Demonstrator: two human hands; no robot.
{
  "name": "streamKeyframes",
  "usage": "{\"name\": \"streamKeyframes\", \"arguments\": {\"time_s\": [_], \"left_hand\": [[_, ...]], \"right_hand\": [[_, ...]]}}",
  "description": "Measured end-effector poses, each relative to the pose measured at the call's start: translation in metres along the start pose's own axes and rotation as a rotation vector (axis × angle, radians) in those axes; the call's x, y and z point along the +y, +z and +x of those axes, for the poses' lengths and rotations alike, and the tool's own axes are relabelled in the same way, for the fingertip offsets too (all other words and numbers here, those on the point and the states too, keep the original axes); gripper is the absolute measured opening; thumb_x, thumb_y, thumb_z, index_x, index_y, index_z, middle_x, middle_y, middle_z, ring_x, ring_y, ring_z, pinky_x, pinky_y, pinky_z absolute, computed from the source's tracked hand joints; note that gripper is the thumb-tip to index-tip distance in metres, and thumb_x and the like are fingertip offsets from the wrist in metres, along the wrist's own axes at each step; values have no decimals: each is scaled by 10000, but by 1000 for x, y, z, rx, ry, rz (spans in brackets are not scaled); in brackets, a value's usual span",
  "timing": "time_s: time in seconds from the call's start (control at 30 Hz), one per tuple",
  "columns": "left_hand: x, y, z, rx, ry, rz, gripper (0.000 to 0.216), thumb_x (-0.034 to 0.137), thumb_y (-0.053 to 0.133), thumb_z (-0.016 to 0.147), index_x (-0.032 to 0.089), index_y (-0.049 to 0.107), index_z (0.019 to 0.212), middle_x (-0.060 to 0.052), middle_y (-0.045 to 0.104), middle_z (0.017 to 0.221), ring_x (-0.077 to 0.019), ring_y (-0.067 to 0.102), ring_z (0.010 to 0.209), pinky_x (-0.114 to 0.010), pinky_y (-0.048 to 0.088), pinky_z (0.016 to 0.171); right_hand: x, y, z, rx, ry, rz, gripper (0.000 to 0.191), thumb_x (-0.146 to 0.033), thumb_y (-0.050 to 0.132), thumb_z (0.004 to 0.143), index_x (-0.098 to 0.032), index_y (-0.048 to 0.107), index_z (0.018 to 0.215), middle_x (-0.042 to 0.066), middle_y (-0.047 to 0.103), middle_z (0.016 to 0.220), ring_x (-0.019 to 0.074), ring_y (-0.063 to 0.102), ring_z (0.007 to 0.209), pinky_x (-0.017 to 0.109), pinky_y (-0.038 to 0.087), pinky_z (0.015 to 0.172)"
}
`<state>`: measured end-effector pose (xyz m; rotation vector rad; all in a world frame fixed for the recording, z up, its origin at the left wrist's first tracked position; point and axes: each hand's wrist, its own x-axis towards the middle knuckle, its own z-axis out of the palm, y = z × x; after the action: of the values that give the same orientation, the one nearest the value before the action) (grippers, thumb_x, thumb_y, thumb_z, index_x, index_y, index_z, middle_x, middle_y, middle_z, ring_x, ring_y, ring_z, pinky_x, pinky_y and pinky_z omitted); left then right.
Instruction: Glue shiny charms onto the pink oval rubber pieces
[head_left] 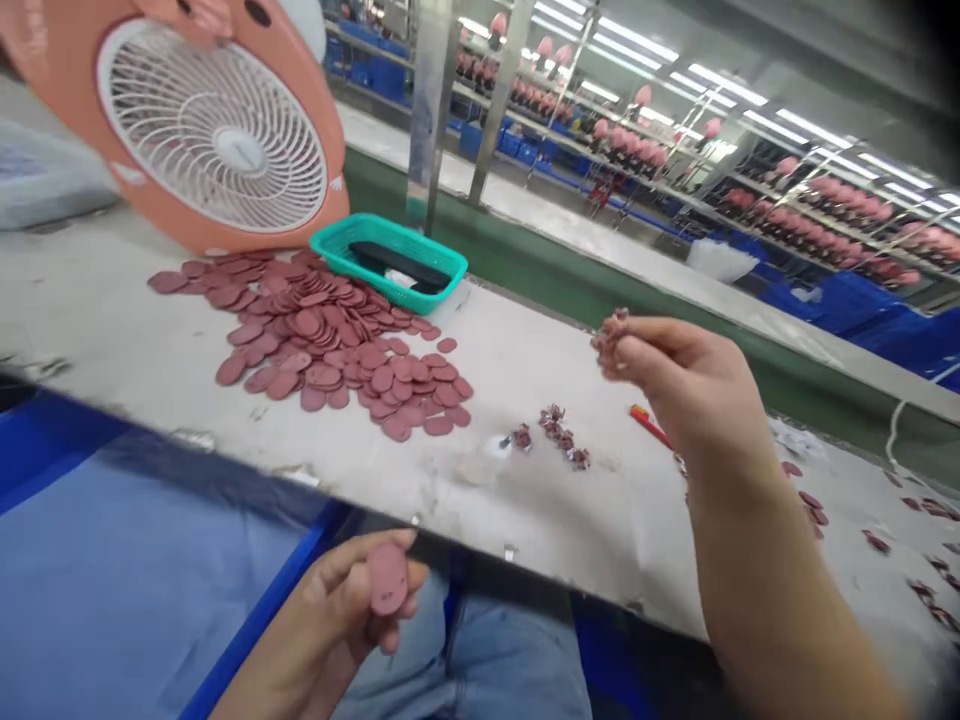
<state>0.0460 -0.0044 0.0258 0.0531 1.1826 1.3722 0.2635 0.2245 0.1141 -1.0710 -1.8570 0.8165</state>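
Pinkish oval (388, 580) is pinched by low left grip (337, 605), brownish cluster (607, 348) by outstretched right grip (694, 378).

At 7 o'clock the left hand (337, 605) is bare, and so is the wrist (262, 685) below it. At 3 o'clock the right hand (697, 380) is bare too, joining a bare right forearm (765, 560) that broadens from the wrist towards 4 o'clock, its outline softening with blur near the edge. At 6 o'clock are faded light-blue denim trousers (517, 660), softly creased, paler across the thighs and darker between the legs.
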Motion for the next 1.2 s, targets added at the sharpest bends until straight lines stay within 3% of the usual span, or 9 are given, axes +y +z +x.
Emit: {"name": "streamKeyframes", "arguments": {"time_s": [0.13,0.27,0.37,0.6,0.83,1.2], "left_hand": [[0,2,-17,-106,-37,-14,472,591,929,509,233,834,802,-34,727,701,-138,593,636,-210,474,565],[-7,-13,-16,-295,16,14,409,588,879,622,199,816,729,-22,682,686,-119,562,618,-192,468,546],[-11,-21,-14,-362,30,14,347,551,864,676,210,805,701,-20,686,680,-116,573,621,-179,482,550],[-12,-24,-19,-365,3,-5,305,521,862,697,224,823,755,-10,677,645,-102,560,594,-176,502,573],[-13,-22,-18,-360,-2,2,313,512,848,723,208,832,795,-18,692,679,-97,546,587,-175,499,568],[-12,-20,-18,-353,-40,-18,306,492,887,674,203,823,753,-7,678,650,-93,541,574,-172,479,549]], "right_hand": [[-51,51,-93,-380,-41,296,156,-205,770,865,-317,782,974,-18,780,906,132,731,806,228,591,710],[-58,87,-133,-451,-27,332,167,-175,784,847,-271,794,982,-3,756,796,116,696,709,207,552,652],[-55,92,-139,-478,-31,300,166,-165,783,846,-250,793,989,7,759,798,121,692,700,216,544,660],[-63,86,-139,-540,-139,208,210,-133,763,865,-261,777,1031,-14,769,810,114,681,702,216,531,678],[-62,85,-136,-563,-217,194,136,-147,741,885,-203,766,1006,9,758,790,117,680,687,222,541,673],[-63,82,-134,-601,-313,118,115,-138,703,912,-177,735,1015,19,748,789,121,683,698,224,553,687]]}}
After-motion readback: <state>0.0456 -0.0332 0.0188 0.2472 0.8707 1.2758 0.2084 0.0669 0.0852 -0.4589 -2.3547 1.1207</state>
